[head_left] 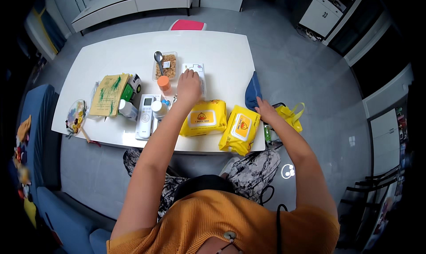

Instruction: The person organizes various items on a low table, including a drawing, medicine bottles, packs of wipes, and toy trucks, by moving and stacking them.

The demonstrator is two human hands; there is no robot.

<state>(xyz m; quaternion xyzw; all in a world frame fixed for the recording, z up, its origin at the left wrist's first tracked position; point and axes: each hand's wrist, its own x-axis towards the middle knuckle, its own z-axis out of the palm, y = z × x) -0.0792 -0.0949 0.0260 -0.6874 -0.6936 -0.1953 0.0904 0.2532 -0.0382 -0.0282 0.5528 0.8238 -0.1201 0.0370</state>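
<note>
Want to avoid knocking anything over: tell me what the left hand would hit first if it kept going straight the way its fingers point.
The left hand lies on a flat white packet, fingers pointing up the table. Past the packet's far edge, only bare white table shows. The clear tub with a spoon sits off to the left, probably outside that line.

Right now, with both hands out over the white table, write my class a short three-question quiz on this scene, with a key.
1. True or false: the left hand rests on a white card.
2. How many yellow wipe packs lie at the table's near edge?
3. What is the right hand nearest? A) metal spoon B) yellow bag C) white remote

Key: 1 true; 2 two; 3 B.
</note>
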